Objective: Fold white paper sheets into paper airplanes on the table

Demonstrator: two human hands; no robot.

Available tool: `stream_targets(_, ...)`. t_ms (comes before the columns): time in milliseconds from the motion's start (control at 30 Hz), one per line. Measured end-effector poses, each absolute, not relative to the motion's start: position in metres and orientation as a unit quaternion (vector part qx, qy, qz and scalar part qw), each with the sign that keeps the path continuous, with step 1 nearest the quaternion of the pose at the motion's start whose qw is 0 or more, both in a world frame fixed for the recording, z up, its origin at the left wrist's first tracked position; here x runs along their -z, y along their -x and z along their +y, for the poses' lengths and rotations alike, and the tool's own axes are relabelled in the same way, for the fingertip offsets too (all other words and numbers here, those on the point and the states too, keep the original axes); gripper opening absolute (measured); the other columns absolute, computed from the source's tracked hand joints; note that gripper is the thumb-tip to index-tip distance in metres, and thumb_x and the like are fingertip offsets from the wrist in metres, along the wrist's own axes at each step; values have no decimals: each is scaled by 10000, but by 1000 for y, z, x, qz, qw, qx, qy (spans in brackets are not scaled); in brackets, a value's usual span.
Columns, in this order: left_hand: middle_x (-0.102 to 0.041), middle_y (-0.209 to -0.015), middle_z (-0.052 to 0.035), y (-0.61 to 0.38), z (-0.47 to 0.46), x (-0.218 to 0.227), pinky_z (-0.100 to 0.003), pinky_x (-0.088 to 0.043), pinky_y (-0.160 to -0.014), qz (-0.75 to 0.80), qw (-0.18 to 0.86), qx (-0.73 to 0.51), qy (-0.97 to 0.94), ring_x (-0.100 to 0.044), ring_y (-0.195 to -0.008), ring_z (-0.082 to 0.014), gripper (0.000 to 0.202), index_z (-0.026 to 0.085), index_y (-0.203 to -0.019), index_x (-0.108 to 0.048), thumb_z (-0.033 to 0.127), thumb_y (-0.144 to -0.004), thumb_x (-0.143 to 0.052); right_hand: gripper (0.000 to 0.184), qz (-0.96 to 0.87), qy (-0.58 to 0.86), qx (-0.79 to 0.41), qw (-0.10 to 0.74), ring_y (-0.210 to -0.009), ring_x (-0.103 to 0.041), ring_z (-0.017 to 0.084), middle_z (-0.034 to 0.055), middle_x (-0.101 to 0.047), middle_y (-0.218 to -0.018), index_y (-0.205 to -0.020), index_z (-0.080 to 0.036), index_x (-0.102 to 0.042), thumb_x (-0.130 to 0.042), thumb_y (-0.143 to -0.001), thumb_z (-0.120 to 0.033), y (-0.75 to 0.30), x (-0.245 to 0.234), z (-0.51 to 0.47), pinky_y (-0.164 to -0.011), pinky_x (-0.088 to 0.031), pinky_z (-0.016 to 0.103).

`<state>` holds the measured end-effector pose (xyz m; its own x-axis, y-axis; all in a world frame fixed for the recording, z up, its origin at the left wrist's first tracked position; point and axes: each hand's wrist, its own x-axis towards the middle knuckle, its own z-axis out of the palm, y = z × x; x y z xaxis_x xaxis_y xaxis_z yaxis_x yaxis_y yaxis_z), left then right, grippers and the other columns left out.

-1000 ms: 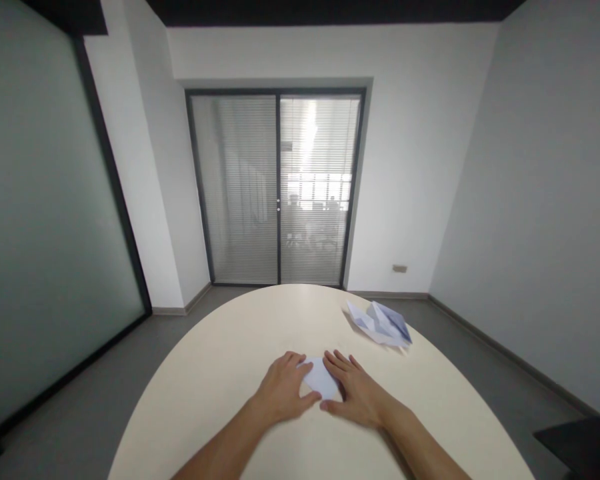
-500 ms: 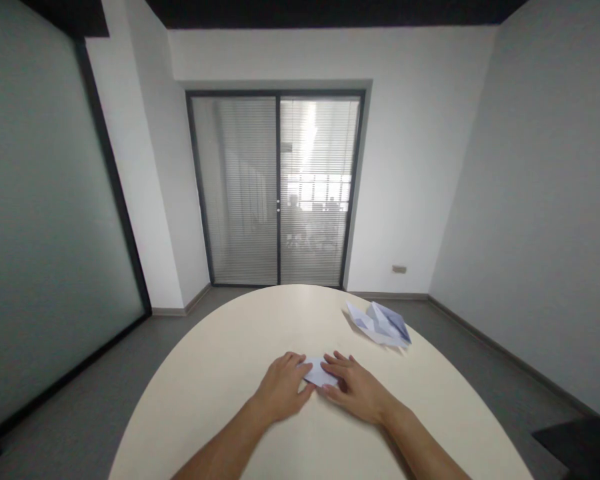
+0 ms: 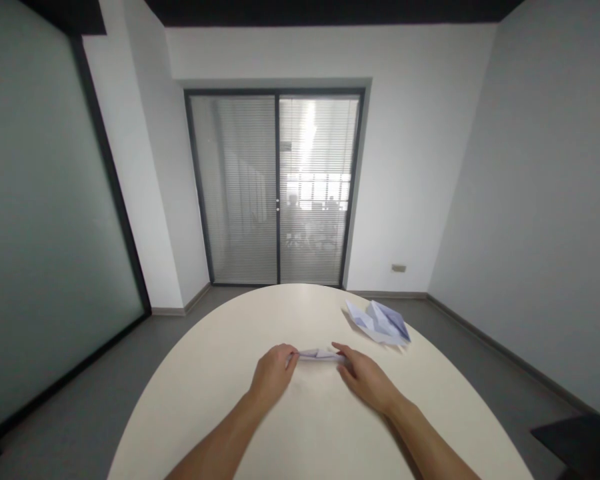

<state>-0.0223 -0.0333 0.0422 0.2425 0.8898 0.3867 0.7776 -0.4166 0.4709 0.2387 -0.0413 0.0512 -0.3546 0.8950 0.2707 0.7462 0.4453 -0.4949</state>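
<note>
A small folded piece of white paper is held nearly edge-on above the table, so it shows as a thin strip with a few folded layers. My left hand pinches its left end between thumb and fingers. At the other end, my right hand has its thumb and fingers around the paper, with the index finger stretched out along the top. The fingertips at the right end are partly hidden.
Both hands are over a round cream table. A larger folded paper shape, white with bluish shading, lies near the table's far right edge. Behind the table is a glass door with blinds. A dark flat object is at the lower right.
The paper has gone from lying flat under my fingers to being lifted and tilted edge-on. My hands have moved slightly apart, from pressing on it to gripping its ends.
</note>
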Motion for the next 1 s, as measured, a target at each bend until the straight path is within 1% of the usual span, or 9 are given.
stream_targets(133,-720,-965,-21,24,-34,-43,-271,-455,-810,542,99,-317,-772,-650,-917,-186,293,229,-973,-675,341,-993,-405,508,-777,539,-158,283,-944,-664,251,87,-705,-1073,-1371,-204,-481,-415,-904,-393,-239,-48,-36,-855,-493,381)
stream_targets(267,-727,-1010,-18,27,-35,-45,-273,-454,-789,569,101,-299,-760,-668,-924,-186,256,241,-1056,-651,348,-988,-429,529,-757,555,-162,304,-885,-654,248,79,-701,-1008,-1371,-187,-463,-423,-887,-397,-239,-49,-35,-813,-484,373)
stream_targets(367,-723,-1081,-20,28,-35,-44,-283,-460,-830,587,100,-275,-755,-665,-987,-196,235,248,-1124,-636,317,-961,-481,545,-750,560,-162,312,-839,-645,241,67,-699,-947,-1370,-172,-453,-433,-869,-385,-240,-48,-33,-793,-475,363)
stream_targets(467,-699,-1183,-26,27,-32,-40,-273,-444,-923,596,105,-263,-752,-641,-1073,-187,278,244,-1195,-623,279,-938,-523,550,-743,569,-159,313,-810,-636,234,60,-691,-905,-1368,-163,-452,-443,-857,-366,-240,-46,-32,-771,-463,349)
stream_targets(567,-669,-1256,-30,27,-30,-37,-254,-400,-1003,601,105,-258,-749,-605,-1143,-174,318,231,-1239,-619,253,-933,-536,546,-735,582,-151,313,-838,-636,236,63,-690,-906,-1367,-158,-456,-445,-854,-347,-240,-44,-31,-766,-450,334)
stream_targets(633,-666,-1258,-35,27,-29,-35,-256,-391,-1009,609,102,-254,-744,-596,-1154,-176,335,227,-1260,-610,255,-936,-535,539,-733,590,-141,307,-857,-637,238,67,-693,-912,-1361,-158,-464,-443,-855,-342,-241,-42,-30,-763,-444,326)
stream_targets(800,-689,-1149,-38,27,-28,-36,-260,-414,-914,645,97,-229,-722,-614,-1078,-182,315,248,-1239,-594,278,-929,-550,529,-729,607,-122,290,-886,-641,236,71,-698,-970,-1369,-183,-460,-442,-859,-325,-245,-34,-26,-766,-435,314)
stream_targets(1000,-679,-1098,-30,27,-30,-40,-256,-403,-868,651,82,-221,-721,-602,-1040,-175,268,246,-1186,-591,272,-921,-560,499,-723,625,-109,273,-938,-645,234,78,-696,-1046,-1352,-212,-479,-454,-862,-307,-246,-32,-24,-798,-441,312)
